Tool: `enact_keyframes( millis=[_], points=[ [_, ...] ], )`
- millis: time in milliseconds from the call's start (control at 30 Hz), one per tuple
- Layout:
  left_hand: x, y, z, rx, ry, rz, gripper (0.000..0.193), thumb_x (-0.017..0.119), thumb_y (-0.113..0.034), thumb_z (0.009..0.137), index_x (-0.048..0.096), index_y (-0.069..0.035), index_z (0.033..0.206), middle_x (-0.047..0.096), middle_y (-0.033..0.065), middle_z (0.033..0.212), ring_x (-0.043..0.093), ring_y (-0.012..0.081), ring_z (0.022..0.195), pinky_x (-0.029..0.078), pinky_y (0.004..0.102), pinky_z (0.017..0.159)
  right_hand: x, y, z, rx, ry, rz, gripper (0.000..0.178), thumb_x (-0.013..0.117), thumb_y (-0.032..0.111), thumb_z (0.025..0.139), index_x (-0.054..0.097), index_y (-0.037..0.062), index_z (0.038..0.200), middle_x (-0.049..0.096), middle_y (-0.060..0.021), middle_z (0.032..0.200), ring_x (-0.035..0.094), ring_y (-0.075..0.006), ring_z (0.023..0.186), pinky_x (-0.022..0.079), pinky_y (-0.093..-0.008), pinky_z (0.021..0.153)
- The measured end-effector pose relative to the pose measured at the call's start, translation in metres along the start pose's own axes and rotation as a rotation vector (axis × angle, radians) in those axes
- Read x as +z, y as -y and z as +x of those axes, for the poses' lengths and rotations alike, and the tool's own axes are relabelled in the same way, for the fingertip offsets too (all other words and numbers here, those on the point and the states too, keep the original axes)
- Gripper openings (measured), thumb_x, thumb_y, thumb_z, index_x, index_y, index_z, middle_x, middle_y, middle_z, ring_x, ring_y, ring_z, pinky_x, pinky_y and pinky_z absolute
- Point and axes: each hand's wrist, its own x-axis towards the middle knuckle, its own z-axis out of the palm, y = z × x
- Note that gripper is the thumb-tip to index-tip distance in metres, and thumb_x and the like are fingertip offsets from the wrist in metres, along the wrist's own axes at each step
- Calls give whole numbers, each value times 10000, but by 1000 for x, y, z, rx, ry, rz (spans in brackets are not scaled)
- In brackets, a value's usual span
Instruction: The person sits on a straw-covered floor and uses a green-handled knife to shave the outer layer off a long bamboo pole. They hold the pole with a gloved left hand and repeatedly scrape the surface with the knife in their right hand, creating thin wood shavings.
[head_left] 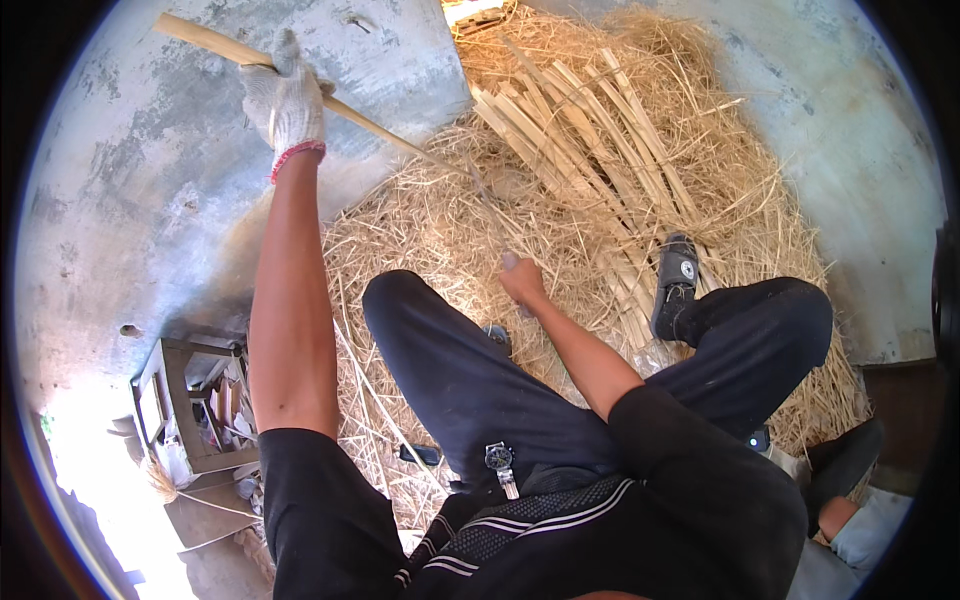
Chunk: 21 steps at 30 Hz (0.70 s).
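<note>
My left hand (287,105) wears a white knitted glove with a red cuff. It is raised at the upper left and closed around a long, pale split-bamboo strip (375,127), which slants down toward the straw at the middle. Low over the straw, between my knees, my bare right hand (523,282) grips a knife by its handle (511,261). The narrow blade (488,200) points up and away toward the strip's lower end. Against the straw its outline is hard to make out, and I cannot tell whether blade and strip touch.
Several split strips (590,130) lie bundled on straw-like shavings (420,215) ahead, near my shoe (677,270). Concrete walls (170,150) flank the pile. A wooden stool (185,405) stands at left; a watch (499,460) lies on my lap. Another person's arm (838,517) shows lower right.
</note>
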Motion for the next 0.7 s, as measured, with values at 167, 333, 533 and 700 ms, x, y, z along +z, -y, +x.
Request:
enact_keyframes(
  millis=[167, 333, 533, 700],
  points=[
    [1, -8, -3, -121, -47, -64, 515, 687, -452, 899, 460, 8, 956, 600, 98, 630, 674, 215, 519, 592, 330, 507, -3, -2, 18, 5, -76, -28, 324, 622, 167, 777, 648, -132, 900, 674, -317, 856, 693, -396, 761, 532, -450, 651],
    [9, -7, 1, -69, -134, -187, 526, 741, -420, 863, 467, 23, 929, 578, 94, 618, 668, 218, 513, 587, 326, 474, 7, 4, 0, -194, -1, -2, 352, 663, 205, 791, 654, -109, 951, 667, -335, 965, 667, -442, 956, 516, -467, 816],
    [28, -18, -2, -41, -119, -204, 522, 766, -393, 846, 488, 42, 928, 625, 140, 664, 669, 219, 503, 566, 312, 423, 5, -6, 24, 80, -61, 14, 322, 624, 167, 791, 650, -110, 951, 664, -339, 952, 662, -451, 946, 501, -483, 847],
    [45, -26, -7, -21, -141, -214, 521, 762, -419, 846, 500, 26, 915, 621, 133, 648, 666, 207, 504, 556, 312, 426, 20, 20, -2, -166, -48, 139, 313, 622, 178, 778, 648, -100, 920, 669, -307, 887, 670, -426, 852, 511, -485, 766]
  ],
)
